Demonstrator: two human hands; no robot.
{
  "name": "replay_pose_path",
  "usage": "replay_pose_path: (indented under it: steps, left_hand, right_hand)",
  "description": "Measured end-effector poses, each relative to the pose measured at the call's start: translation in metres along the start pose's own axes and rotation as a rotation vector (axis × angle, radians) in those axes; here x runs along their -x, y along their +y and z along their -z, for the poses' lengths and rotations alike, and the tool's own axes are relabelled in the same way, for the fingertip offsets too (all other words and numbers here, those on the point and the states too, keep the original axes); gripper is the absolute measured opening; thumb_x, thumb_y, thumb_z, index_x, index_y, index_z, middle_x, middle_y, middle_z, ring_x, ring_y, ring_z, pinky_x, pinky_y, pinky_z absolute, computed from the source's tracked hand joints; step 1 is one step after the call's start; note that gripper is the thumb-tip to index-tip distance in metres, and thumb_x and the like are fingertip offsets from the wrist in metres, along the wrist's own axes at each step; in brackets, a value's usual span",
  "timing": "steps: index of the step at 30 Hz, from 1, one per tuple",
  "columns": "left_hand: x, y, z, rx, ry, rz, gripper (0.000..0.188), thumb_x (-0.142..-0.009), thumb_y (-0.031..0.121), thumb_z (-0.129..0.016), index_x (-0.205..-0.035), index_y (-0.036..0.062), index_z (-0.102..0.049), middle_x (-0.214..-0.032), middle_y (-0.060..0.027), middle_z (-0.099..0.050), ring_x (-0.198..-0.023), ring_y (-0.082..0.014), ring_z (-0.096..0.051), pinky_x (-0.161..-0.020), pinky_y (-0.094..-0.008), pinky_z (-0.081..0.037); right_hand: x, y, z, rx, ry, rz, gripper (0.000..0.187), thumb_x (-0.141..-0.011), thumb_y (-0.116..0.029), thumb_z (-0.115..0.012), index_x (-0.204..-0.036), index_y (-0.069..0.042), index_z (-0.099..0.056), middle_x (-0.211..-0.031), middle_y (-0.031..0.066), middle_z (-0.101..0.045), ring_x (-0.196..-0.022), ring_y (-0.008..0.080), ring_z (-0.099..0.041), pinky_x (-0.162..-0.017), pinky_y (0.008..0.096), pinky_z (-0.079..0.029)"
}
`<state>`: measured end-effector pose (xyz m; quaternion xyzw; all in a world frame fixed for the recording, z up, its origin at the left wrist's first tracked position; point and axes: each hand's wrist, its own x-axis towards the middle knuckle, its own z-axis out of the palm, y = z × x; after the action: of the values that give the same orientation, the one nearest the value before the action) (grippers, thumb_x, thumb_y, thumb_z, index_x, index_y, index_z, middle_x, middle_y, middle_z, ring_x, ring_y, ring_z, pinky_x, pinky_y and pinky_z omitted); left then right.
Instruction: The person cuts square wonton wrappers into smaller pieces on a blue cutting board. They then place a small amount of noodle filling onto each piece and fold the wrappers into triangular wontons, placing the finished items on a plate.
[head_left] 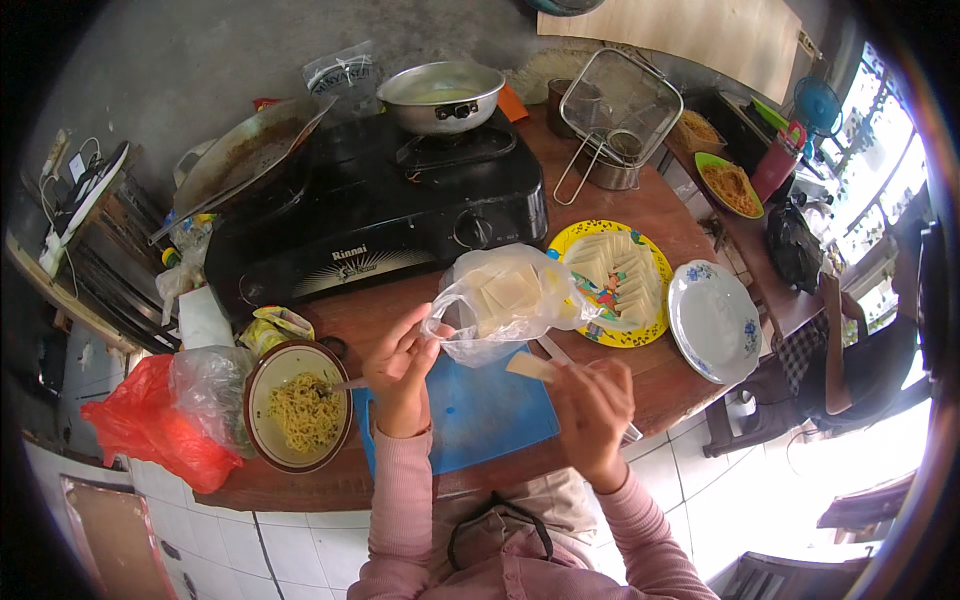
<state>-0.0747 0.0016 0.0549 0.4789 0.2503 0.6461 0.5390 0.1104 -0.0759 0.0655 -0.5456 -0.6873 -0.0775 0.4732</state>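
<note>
My left hand (pixel 402 370) grips the edge of a clear plastic bag (pixel 462 340) between thumb and fingers. Inside the bag lie pale square wrapper sheets (pixel 512 292). My right hand (pixel 596 412), a little blurred, pinches one small pale wrapper sheet (pixel 530 367) just below the bag. Under both hands is a blue cutting board (pixel 480 420). A long, flat, silvery thing (pixel 632 432) lies partly beneath my right hand; I cannot make out its kind. To the right, a yellow patterned plate (pixel 650 335) holds several overlapping pale wrapper pieces (pixel 597 258).
A black gas stove (pixel 400 235) carries a wok (pixel 250 160) and a metal pot (pixel 440 100). At left stand a bowl of noodles (pixel 305 412) and a red plastic bag (pixel 155 405). A white floral plate (pixel 712 320) sits right. Another person (pixel 850 350) sits at far right.
</note>
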Motion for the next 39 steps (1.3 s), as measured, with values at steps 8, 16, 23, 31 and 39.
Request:
replay_pose_path:
  steps: [8, 16, 23, 31, 39]
  left_hand:
    - [-0.015, 0.029, -0.035, -0.448, -0.233, -0.044, 0.063, -0.078, 0.013, -0.068, -0.133, 0.002, -0.042, -0.113, -0.0135, -0.06, -0.102, -0.0189, -0.055, -0.09, -0.0328, -0.04]
    - [-0.047, -0.057, -0.094, -1.249, -0.407, -0.328, 0.078, -0.068, 0.008, -0.073, -0.138, 0.0133, -0.037, -0.115, -0.0169, -0.047, -0.105, -0.0364, -0.049, -0.089, -0.0431, -0.041]
    - [-0.086, -0.111, -0.001, -0.263, 0.113, 0.16, 0.014, -0.076, 0.004, -0.064, -0.089, 0.0035, -0.061, -0.084, -0.0031, -0.061, -0.075, -0.0117, -0.058, -0.066, -0.0285, -0.049]
    - [-0.056, -0.096, 0.068, -1.316, -0.006, 0.013, 0.007, -0.069, 0.004, -0.069, -0.074, -0.0007, -0.067, -0.07, -0.016, -0.062, -0.066, -0.0287, -0.06, -0.065, -0.0368, -0.047]
    - [-0.046, -0.09, 0.078, -0.913, -0.072, 0.47, 0.018, -0.076, 0.007, -0.071, -0.087, -0.0065, -0.067, -0.074, -0.0124, -0.065, -0.063, -0.017, -0.06, -0.055, -0.0288, -0.047]
  right_hand:
    - [0.048, -0.003, -0.035, 0.215, -0.28, 0.135, 0.025, -0.079, -0.019, -0.062, -0.101, -0.009, -0.063, -0.096, 0.0033, -0.06, -0.084, 0.0181, -0.057, -0.075, 0.0373, -0.038]
    - [0.062, -0.011, -0.024, 0.131, -0.282, -0.101, 0.034, -0.077, -0.032, -0.068, -0.103, -0.011, -0.063, -0.099, 0.0042, -0.055, -0.089, 0.0232, -0.052, -0.079, 0.0427, -0.034]
    - [0.061, 0.037, 0.015, 0.461, -0.348, -0.334, 0.036, -0.08, -0.024, -0.064, -0.114, -0.014, -0.058, -0.098, 0.0061, -0.054, -0.094, 0.0256, -0.05, -0.08, 0.041, -0.036]
    - [0.07, 0.059, 0.028, 0.332, -0.462, -0.335, 0.032, -0.082, -0.021, -0.061, -0.112, -0.012, -0.058, -0.093, 0.0082, -0.054, -0.09, 0.0275, -0.054, -0.076, 0.0388, -0.043]
    - [0.037, 0.052, 0.071, -0.111, -0.386, -0.358, 0.041, -0.082, -0.014, -0.059, -0.123, -0.014, -0.056, -0.094, 0.0112, -0.053, -0.091, 0.0317, -0.056, -0.08, 0.039, -0.047]
